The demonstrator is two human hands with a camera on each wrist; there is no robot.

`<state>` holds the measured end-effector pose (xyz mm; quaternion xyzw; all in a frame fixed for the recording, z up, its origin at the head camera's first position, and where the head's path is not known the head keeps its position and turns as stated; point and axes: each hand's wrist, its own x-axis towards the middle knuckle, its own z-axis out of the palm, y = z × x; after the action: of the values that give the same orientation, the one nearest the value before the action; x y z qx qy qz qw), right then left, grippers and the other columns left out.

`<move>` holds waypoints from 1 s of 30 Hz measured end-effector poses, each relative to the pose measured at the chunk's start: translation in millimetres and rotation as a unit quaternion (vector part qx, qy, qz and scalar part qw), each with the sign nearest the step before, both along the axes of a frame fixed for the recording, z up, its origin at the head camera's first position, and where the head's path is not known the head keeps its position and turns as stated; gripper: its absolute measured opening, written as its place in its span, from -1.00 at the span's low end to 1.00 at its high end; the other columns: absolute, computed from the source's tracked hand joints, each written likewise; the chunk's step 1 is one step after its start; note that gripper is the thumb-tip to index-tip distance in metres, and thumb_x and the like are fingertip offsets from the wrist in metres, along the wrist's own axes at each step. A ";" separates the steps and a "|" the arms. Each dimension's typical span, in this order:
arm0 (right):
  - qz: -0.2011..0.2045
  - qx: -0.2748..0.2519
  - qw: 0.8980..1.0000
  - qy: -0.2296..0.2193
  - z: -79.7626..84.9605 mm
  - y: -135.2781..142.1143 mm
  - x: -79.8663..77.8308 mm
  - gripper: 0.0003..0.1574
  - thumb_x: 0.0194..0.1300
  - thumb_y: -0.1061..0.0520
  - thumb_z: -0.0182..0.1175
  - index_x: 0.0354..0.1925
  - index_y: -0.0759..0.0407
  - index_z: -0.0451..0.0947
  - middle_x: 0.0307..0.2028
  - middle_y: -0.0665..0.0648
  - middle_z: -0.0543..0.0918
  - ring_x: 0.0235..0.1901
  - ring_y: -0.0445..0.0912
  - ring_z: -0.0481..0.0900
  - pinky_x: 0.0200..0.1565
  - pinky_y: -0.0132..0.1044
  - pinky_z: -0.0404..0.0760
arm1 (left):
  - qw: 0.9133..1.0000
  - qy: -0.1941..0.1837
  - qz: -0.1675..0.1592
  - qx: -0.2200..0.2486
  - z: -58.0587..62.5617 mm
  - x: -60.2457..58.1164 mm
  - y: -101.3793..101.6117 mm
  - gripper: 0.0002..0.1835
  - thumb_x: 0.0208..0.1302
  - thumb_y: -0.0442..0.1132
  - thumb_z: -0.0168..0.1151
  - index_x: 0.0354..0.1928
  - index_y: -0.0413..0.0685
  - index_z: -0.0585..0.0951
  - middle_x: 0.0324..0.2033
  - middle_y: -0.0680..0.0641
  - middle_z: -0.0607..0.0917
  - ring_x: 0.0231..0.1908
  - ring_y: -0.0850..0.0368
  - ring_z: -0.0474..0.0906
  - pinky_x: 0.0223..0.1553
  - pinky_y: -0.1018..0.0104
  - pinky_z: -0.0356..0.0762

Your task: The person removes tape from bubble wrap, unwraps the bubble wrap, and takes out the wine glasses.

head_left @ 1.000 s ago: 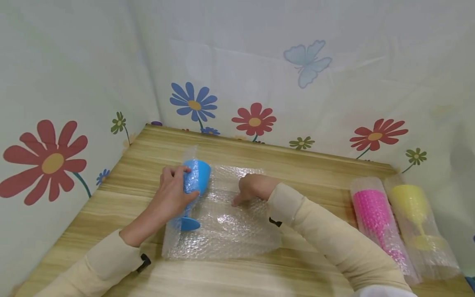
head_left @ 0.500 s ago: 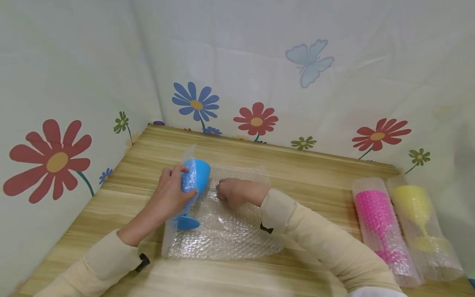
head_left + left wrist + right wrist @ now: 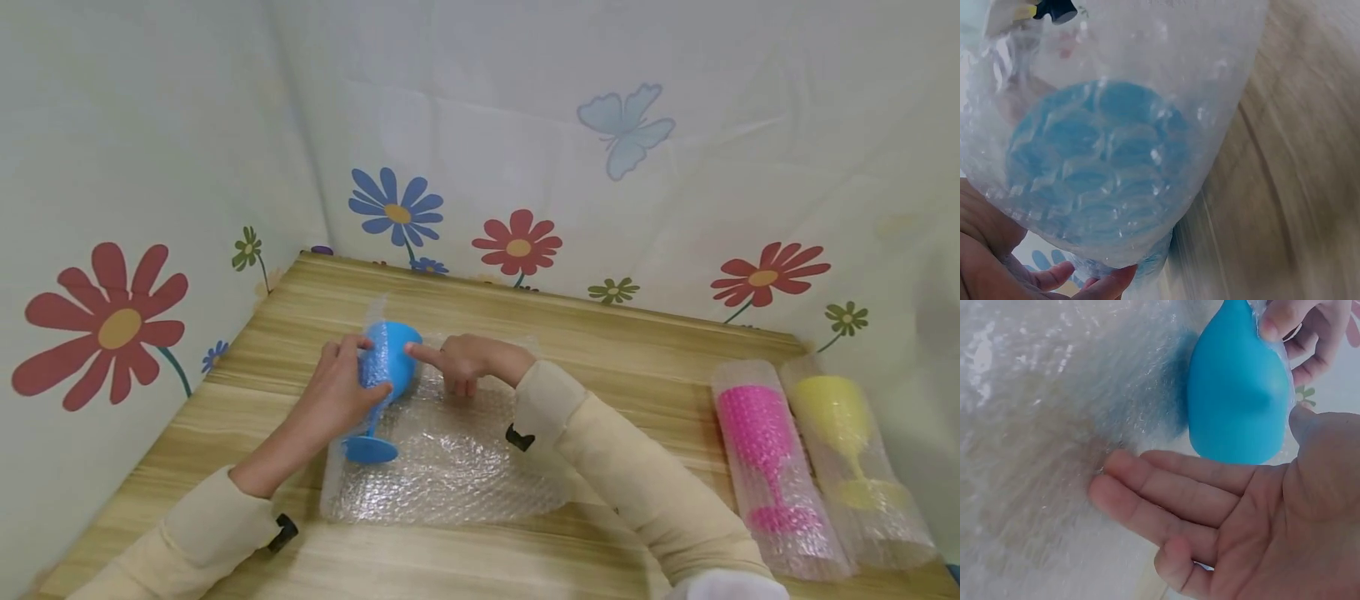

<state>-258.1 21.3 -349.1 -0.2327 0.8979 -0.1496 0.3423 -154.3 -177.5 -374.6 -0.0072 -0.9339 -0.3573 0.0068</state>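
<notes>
The blue goblet point(image 3: 403, 362) is being held at the left part of the desk point(image 3: 630, 350), on the left side of a sheet of wrap point(image 3: 465, 475). Its bowl is pointing to the far side and its foot point(image 3: 370, 451) is pointing to the near side. The left edge of the wrap is being folded over the left side of the bowl.

By the left hand point(image 3: 341, 392), the goblet is being grasped through this folded edge, with the thumb lying nearer than the fingers. By the right hand point(image 3: 467, 358), nothing is being grasped: in the right wrist view its fingers are being held loose and slightly bent. In the head view one digit of it is overlapping the bowl; whether it is being pressed there cannot be told.

At the right of the desk, the pink goblet point(image 3: 756, 425) and the yellow goblet point(image 3: 834, 417) are lying side by side, the yellow one to the right. Each is being covered by its own bubble wrap, with the bowl pointing far. Behind the desk, a pale wall point(image 3: 480, 150) is being decorated by printed flowers point(image 3: 517, 247) and a butterfly point(image 3: 626, 129).
</notes>
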 end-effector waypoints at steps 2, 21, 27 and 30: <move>-0.015 0.001 1.000 -0.001 -0.8 -3.2 0.1 0.18 0.46 -0.63 -0.36 0.17 0.33 0.61 -0.24 0.20 0.75 -0.32 0.06 0.78 0.13 0.00 0.60 | 1.000 -0.002 -0.002 0.002 -0.2 -0.6 -0.9 -0.28 0.34 -0.21 0.41 0.39 -0.34 0.28 0.15 -0.50 0.33 0.05 -0.38 0.47 -0.01 -0.25 0.60; -0.034 0.027 0.998 0.035 -22.9 -32.6 0.0 0.07 0.31 -0.75 -0.33 -0.74 0.07 0.37 -0.73 0.02 0.36 -0.72 -0.09 0.31 -0.50 -0.27 0.31 | 0.998 -0.036 -0.016 0.039 2.3 -3.5 -19.9 -0.29 0.30 -0.25 0.30 0.39 -0.40 0.26 0.11 -0.44 0.44 0.05 -0.31 0.48 -0.09 -0.08 0.59; -0.099 -0.082 0.992 -0.009 -29.1 -34.7 7.0 0.01 0.39 -0.64 -0.13 -0.68 0.16 0.42 -0.70 0.06 0.43 -0.71 -0.08 0.37 -0.55 -0.31 0.38 | 0.996 -0.052 -0.038 0.066 -0.3 -8.3 -31.4 -0.30 0.30 -0.30 0.27 0.38 -0.48 0.24 0.05 -0.46 0.49 -0.02 -0.29 0.52 -0.14 0.01 0.63; -0.139 -0.138 0.980 -0.040 -31.5 -33.2 9.2 -0.01 0.36 -0.62 -0.01 -0.53 0.27 0.53 -0.62 0.13 0.55 -0.68 -0.06 0.46 -0.56 -0.31 0.50 | 0.993 -0.067 -0.045 0.087 -0.4 -10.1 -34.7 -0.31 0.34 -0.32 0.23 0.39 -0.49 0.20 0.08 -0.47 0.46 -0.02 -0.28 0.50 -0.14 0.04 0.61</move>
<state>-248.9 -11.9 -380.6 -0.1446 0.8779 -0.3271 0.3184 -164.4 -212.2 -375.0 -0.0244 -0.8964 -0.4369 -0.0714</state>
